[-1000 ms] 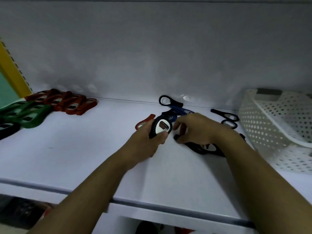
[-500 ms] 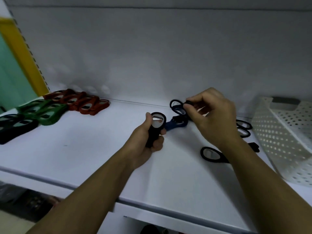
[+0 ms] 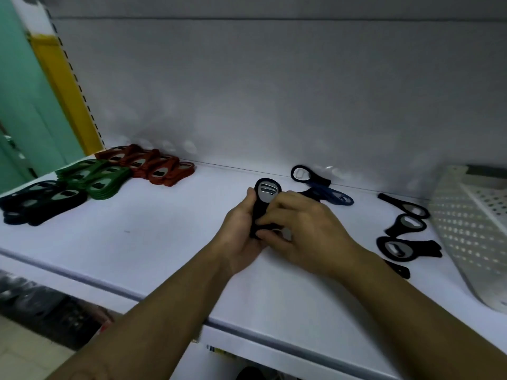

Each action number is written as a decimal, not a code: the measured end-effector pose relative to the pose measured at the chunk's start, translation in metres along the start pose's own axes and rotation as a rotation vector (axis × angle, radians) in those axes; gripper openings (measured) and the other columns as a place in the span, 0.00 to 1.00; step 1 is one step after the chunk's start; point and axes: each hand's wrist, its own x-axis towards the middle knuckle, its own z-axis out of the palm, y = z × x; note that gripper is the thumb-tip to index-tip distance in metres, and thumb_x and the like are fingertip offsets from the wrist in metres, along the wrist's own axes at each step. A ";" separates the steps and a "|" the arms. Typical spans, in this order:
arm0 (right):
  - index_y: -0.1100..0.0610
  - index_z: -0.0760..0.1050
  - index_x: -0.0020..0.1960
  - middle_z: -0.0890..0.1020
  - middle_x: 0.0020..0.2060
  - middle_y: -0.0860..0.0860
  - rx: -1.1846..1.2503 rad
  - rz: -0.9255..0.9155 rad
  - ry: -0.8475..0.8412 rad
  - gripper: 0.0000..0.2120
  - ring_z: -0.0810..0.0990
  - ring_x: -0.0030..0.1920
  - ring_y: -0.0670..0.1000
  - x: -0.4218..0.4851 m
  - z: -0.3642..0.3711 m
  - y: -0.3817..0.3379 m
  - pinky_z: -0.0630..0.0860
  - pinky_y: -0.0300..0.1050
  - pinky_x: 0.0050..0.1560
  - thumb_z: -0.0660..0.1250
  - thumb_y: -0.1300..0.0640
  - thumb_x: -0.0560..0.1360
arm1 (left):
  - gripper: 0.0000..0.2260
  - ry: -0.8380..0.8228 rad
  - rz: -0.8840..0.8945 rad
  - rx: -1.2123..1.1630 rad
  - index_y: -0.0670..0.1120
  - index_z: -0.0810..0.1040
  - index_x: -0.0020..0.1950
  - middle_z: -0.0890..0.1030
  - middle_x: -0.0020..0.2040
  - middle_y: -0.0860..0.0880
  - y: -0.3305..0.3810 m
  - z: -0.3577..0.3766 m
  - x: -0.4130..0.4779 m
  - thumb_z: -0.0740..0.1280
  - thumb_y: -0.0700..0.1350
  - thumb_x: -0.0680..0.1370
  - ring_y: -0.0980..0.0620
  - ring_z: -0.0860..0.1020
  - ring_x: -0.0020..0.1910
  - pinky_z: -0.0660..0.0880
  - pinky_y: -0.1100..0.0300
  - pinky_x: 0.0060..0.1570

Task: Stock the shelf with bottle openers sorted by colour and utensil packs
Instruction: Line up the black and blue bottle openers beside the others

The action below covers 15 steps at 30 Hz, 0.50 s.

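Observation:
My left hand (image 3: 239, 233) grips black bottle openers (image 3: 265, 197) upright above the middle of the white shelf (image 3: 153, 242). My right hand (image 3: 304, 231) pinches their lower end against the left palm. Sorted rows lie at the far left: red openers (image 3: 153, 165), green openers (image 3: 96, 178) and black openers (image 3: 41, 201). Loose blue openers (image 3: 333, 197) and a black one (image 3: 307, 174) lie behind my hands. More loose black openers (image 3: 403, 237) lie to the right. No utensil packs show.
A white perforated basket (image 3: 472, 231) leans at the right end of the shelf. The grey back panel (image 3: 274, 91) closes the rear. A yellow upright (image 3: 63, 86) stands at the left end. Dark goods sit below the shelf edge.
My right hand came down from the back of the shelf and closed onto the openers in my left hand. The view swung left, showing more of the sorted rows.

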 end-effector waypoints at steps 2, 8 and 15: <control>0.51 0.84 0.47 0.79 0.41 0.47 0.017 0.014 0.019 0.07 0.78 0.42 0.50 0.000 -0.001 0.000 0.71 0.40 0.42 0.69 0.51 0.72 | 0.25 0.000 0.008 -0.005 0.44 0.78 0.64 0.80 0.58 0.45 0.000 -0.001 0.000 0.51 0.59 0.83 0.48 0.76 0.58 0.71 0.54 0.62; 0.53 0.82 0.48 0.79 0.43 0.46 0.114 0.222 0.167 0.06 0.78 0.45 0.48 0.000 -0.001 0.010 0.77 0.45 0.45 0.68 0.54 0.74 | 0.29 -0.005 0.090 0.086 0.41 0.77 0.55 0.78 0.40 0.44 -0.005 -0.001 0.003 0.48 0.63 0.81 0.53 0.66 0.27 0.67 0.61 0.32; 0.55 0.79 0.61 0.82 0.45 0.44 0.483 0.664 0.044 0.13 0.79 0.41 0.41 -0.004 -0.006 0.024 0.73 0.33 0.46 0.67 0.55 0.78 | 0.29 -0.087 0.025 0.265 0.41 0.74 0.57 0.78 0.35 0.47 0.001 0.002 -0.008 0.44 0.62 0.82 0.55 0.60 0.23 0.58 0.63 0.25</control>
